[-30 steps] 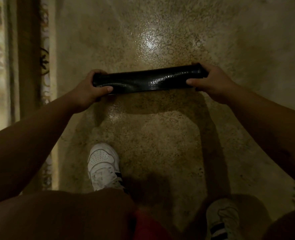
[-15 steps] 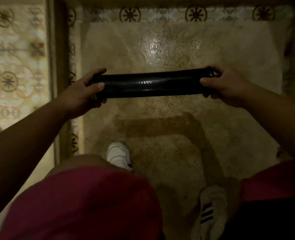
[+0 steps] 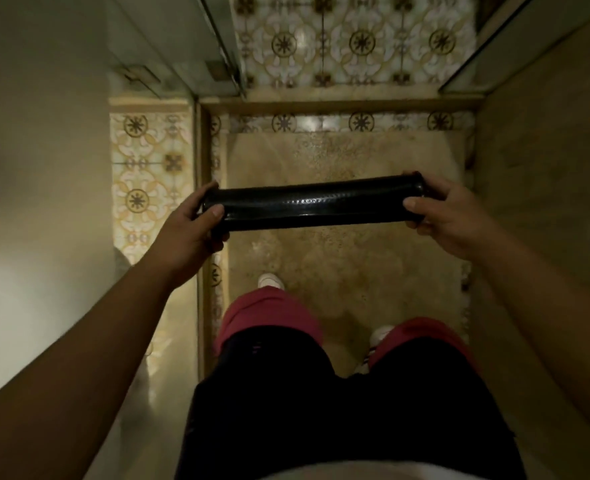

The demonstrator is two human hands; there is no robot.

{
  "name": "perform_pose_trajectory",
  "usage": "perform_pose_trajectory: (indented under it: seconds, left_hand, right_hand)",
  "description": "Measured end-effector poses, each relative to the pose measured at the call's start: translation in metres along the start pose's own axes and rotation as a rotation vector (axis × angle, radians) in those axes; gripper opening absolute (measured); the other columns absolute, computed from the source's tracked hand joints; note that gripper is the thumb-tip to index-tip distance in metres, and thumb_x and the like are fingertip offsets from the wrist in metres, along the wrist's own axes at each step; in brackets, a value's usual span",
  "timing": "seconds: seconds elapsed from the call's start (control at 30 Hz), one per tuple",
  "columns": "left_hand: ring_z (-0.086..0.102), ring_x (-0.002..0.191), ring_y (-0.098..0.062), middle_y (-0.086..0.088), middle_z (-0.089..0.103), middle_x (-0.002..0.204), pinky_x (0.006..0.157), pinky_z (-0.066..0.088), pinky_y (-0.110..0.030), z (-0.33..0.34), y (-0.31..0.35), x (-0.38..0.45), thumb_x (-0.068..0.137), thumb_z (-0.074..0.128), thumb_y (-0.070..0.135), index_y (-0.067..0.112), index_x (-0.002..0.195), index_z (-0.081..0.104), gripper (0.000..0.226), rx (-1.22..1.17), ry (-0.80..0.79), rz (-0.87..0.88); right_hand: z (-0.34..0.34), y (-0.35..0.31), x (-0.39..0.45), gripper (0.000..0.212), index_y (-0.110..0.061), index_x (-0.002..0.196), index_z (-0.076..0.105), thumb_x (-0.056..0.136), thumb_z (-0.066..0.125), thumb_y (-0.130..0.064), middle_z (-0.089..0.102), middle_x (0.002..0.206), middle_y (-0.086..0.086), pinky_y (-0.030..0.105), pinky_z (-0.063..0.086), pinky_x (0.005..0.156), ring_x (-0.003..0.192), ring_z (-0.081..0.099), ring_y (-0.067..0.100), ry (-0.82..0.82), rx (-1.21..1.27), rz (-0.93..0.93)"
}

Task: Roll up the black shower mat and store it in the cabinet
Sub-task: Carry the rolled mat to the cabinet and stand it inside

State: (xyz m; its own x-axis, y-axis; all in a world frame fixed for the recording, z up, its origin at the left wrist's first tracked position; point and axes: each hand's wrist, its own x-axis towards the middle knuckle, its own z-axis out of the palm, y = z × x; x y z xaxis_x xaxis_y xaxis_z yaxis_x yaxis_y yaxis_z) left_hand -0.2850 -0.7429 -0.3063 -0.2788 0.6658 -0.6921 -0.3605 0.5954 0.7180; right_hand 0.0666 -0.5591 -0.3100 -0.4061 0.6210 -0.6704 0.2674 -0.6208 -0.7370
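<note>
The black shower mat [image 3: 312, 207] is rolled into one tight tube and held level in the air above the speckled shower floor [image 3: 338, 271], well clear of it. The left hand [image 3: 186, 233] wraps one end, thumb on top and fingers curled underneath; the right hand [image 3: 456, 220] wraps the other end the same way.

The likeliest trouble is the roll springing open — the material looks glossy and probably slick, and nothing binds it but the two grips at the ends. If either hand loosens to reach for a door, the free end could unwind or the tube could sag in the middle and slide out. The floor shines as if wet, so a step over the raised tiled threshold [image 3: 338, 122] while the eyes are on the mat risks a slip. No cabinet is clearly in view; the pale panel [image 3: 168, 43] at upper left may be one, but I cannot tell.

Count: one rolled mat, two hands on it, and two white shoes [image 3: 271, 281] partly showing — one beneath each knee.
</note>
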Motion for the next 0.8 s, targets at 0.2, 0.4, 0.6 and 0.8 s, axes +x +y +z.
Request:
perform_pose_trajectory:
  seconds: [0.2,0.4,0.6,0.8]
  left_hand:
    - [0.056,0.078,-0.024,-0.004,0.059,0.114,0.061,0.043,-0.029,-0.001,0.096,-0.076,0.093,0.056,0.017,0.029,0.134,0.05,0.044,-0.057,-0.117,-0.012]
    - [0.056,0.072,-0.02,-0.006,0.06,0.114,0.057,0.041,-0.028,0.004,0.162,-0.076,0.083,0.066,0.017,0.033,0.133,0.052,0.054,0.041,-0.155,0.086]
    - [0.056,0.068,-0.018,-0.005,0.062,0.108,0.057,0.04,-0.032,0.024,0.191,-0.044,0.089,0.065,0.012,0.033,0.141,0.045,0.059,0.153,-0.128,0.107]
    - [0.056,0.07,-0.019,-0.007,0.061,0.107,0.06,0.039,-0.036,0.064,0.238,0.002,0.089,0.064,0.012,0.035,0.14,0.046,0.059,0.122,-0.016,0.128]
  right_hand:
    - [0.021,-0.094,-0.086,0.04,-0.024,0.124,0.057,0.087,0.062,-0.009,0.06,0.101,0.009,0.02,0.039,0.044,0.058,0.058,0.014,0.068,0.036,-0.004]
    - [0.034,-0.123,-0.114,0.024,-0.029,0.109,0.059,0.089,0.064,-0.016,0.061,0.099,0.002,0.02,0.041,0.044,0.059,0.061,0.012,0.219,0.056,-0.053]
    - [0.013,-0.159,-0.084,0.029,-0.05,0.098,0.058,0.079,0.072,-0.032,0.064,0.099,-0.006,0.024,0.051,0.052,0.066,0.067,0.01,0.248,-0.116,-0.071]
    - [-0.034,-0.229,-0.01,0.033,-0.049,0.101,0.057,0.082,0.073,-0.027,0.069,0.088,-0.012,0.023,0.049,0.05,0.064,0.065,0.011,0.151,-0.173,-0.12]
